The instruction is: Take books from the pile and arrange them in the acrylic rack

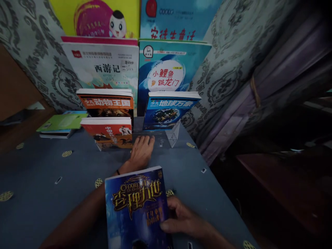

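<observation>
A dark blue paperback book [137, 207] with gold lettering stands tilted in front of me. My right hand [181, 218] is closed on its right edge, thumb on the cover. Farther forward, my left hand [142, 149] lies with fingers stretched out against the clear plastic stand [175, 134]; its forearm passes behind the blue book. Just left of those fingers is a red-orange book [109, 133] in the stand's front left slot. A blue book with a globe [166, 112] stands right of the hand, and an orange animal book [109, 103] stands behind the red-orange one.
Taller picture books stand behind, among them a pale one [103, 65] and a teal one [171, 65]. A small pile of books [61, 124] lies at the left. The blue tablecloth [46, 204] ends at the right beside a purple curtain [233, 103]. Patterned wallpaper is behind.
</observation>
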